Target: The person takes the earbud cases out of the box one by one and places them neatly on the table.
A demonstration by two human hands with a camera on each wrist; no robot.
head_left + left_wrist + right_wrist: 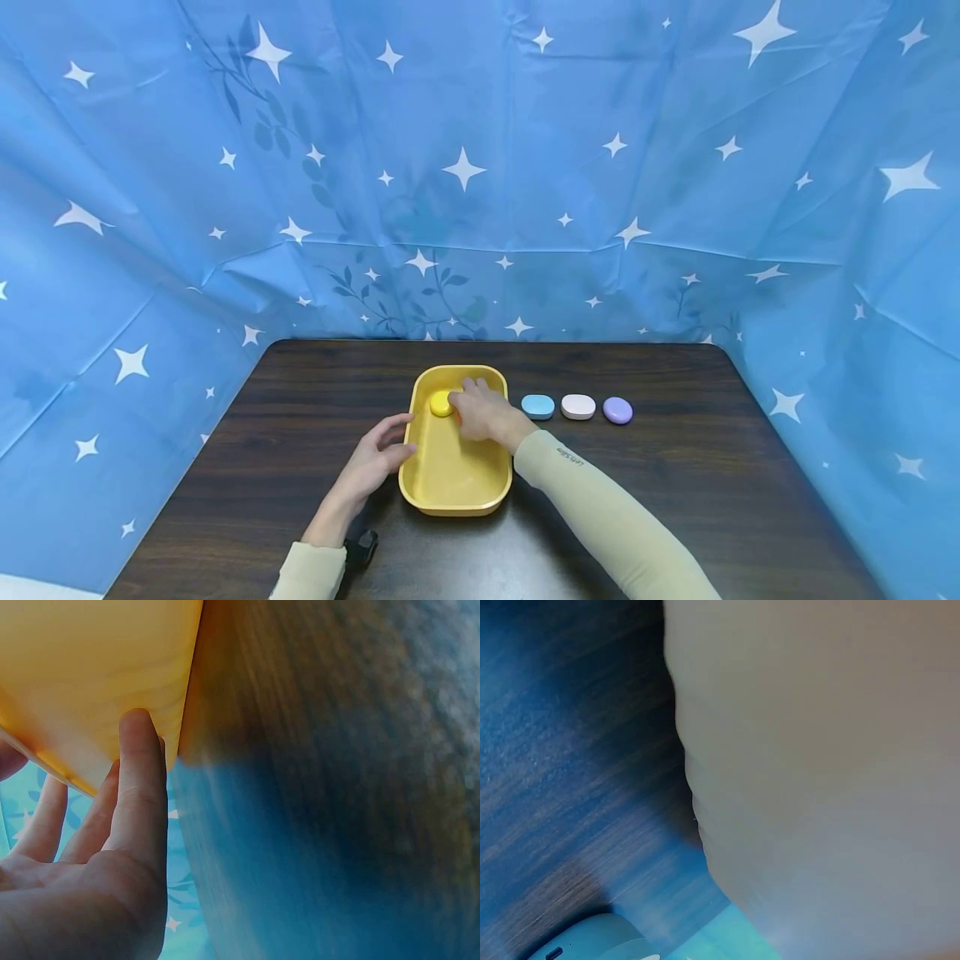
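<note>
A yellow tray lies lengthwise in front of me. Inside, toward its far left, sits a small round yellow piece. My right hand reaches into the tray from the right, fingers bent down beside that piece; a sliver of orange shows under the hand, and I cannot tell what it grips. At the tray's left side, my left hand touches the wall and rim, thumb and fingers spread apart. The left wrist view shows this hand with one finger straight along the tray's outer wall.
Right of the tray, three small rounded pieces stand in a row: a blue oval, a white oval and a purple round one. All lie on a dark wood table. A blue star-patterned cloth hangs behind it.
</note>
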